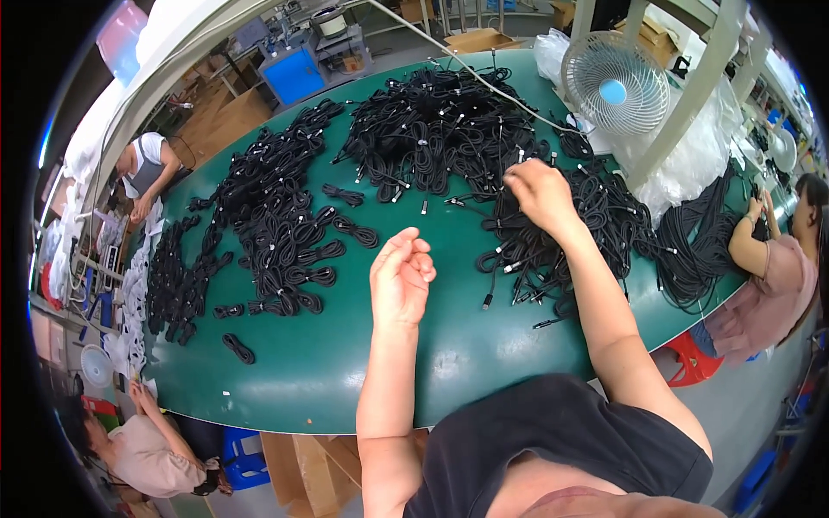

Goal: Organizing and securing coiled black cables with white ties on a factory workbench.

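My left hand [400, 278] is raised over the green table, palm turned up, its fingers loosely curled and a little apart with nothing visible in them. Nearest to it on its left is a bundled black cable [355, 230]. My right hand [541, 195] is above the tangled pile of loose black cables [596, 220], its fingers bent together and pointing left. Whatever is between those fingertips, if anything, is too small to make out. Cable ends with bright metal plugs [489, 300] stick out of the pile toward me.
Coiled black cables [289, 233] cover the table's left part; a large heap [423, 121] lies at the back. A fan [613, 91] and clear plastic bags [682, 147] stand back right, beside a post. People work at the right [760, 259], far left [151, 168] and lower left [160, 449].
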A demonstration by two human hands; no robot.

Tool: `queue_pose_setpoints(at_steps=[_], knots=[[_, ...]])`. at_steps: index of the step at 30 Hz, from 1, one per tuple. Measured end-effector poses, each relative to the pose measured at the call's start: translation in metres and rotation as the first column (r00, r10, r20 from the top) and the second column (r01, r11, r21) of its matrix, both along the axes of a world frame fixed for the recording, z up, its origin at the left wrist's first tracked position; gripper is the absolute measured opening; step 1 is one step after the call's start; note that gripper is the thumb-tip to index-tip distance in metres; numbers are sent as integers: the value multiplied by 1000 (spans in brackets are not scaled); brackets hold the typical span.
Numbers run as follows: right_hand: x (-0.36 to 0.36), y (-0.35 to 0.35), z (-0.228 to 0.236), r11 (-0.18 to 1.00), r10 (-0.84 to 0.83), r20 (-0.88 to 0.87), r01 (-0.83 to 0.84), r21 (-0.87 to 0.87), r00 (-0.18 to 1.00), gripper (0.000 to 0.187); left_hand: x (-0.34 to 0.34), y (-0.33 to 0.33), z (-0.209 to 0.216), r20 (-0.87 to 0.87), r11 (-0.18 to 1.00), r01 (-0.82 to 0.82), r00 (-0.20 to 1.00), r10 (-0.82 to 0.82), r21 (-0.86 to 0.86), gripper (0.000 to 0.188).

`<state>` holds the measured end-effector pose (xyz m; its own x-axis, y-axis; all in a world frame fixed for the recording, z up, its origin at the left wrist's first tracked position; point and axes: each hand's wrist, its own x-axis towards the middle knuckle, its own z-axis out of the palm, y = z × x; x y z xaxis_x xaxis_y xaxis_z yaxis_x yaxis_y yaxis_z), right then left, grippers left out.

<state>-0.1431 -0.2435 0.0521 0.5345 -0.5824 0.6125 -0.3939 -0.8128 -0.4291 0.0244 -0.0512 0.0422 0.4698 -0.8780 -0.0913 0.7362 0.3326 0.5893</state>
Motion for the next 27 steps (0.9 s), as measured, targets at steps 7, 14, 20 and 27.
queue_pose_setpoints(at_steps=[7,14,20,27], knots=[[-7,28,38,972,54,670,-193,136,740,11,-30,-4,4,567,967,3,809,-151,253,21],[-6,79,76,789,243,828,-599,135,506,11,-46,1,14,977,975,-206,173,123,-86,55],[3,102,72,505,230,817,-783,365,529,12,-56,9,15,939,988,-80,309,147,-129,51],[2,94,74,586,208,562,-562,583,801,10,-53,14,28,466,960,278,853,-237,-21,30]])
